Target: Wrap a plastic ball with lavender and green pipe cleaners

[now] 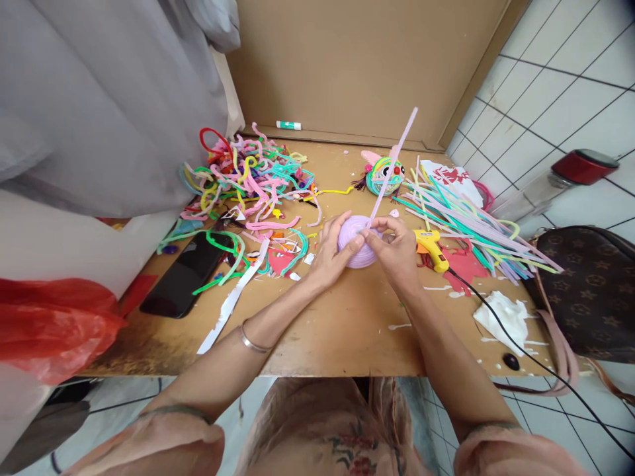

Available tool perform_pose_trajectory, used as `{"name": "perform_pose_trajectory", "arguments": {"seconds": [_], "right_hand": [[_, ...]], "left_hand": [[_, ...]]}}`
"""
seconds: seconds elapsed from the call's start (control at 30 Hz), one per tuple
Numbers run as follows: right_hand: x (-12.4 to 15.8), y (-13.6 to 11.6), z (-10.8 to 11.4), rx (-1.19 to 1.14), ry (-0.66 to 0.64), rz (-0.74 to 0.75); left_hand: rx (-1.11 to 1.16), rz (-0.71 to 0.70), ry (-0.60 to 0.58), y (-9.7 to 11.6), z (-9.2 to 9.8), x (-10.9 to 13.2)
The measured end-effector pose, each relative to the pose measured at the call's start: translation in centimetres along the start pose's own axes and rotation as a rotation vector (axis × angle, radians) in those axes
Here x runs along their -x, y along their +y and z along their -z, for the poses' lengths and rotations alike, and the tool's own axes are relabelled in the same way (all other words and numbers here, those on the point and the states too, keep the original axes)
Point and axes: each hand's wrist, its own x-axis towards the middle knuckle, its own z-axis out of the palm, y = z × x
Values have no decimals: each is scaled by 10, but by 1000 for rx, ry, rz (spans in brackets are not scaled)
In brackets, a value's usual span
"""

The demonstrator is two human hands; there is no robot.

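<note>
A round lilac ball [353, 229] with coiled strands over its surface sits between my two hands above the wooden table. My left hand [333, 246] wraps its near-left side, thumb pressed on the top. With thumb and forefinger, my right hand [394, 248] pinches a lilac pipe cleaner [391, 168] against the ball's right side. The pipe cleaner's long free end rises up and to the right. Behind it stands a multicoloured coiled figure [384, 175] with eyes, a red nose and pink ears. Just right of my right hand lies a yellow glue gun [432, 250].
A tangled heap of pipe cleaners [258, 172] fills the back left; straight ones [466, 218] lie at the right. A black phone [186, 277], paper strip [235, 297], tissue [503, 320], glue gun cable [491, 311] and brown bag [585, 291] lie around. Cardboard [347, 66] stands behind.
</note>
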Motion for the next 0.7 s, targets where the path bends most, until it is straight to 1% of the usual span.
{"name": "perform_pose_trajectory", "arguments": {"seconds": [0.13,0.33,0.43,0.6,0.7], "right_hand": [[0,1,-1,-10,23,16],[1,1,0,-3,-9,4],[1,1,1,-25,-26,-9],[-2,2,4,-77,-62,-47],[-5,1,6,-156,-75,-120]], "left_hand": [[43,24,14,2,-1,0],[140,87,31,2,-4,-2],[169,96,45,1,-5,-4],[160,80,47,2,-4,-5],[151,68,32,3,-1,-7]]}}
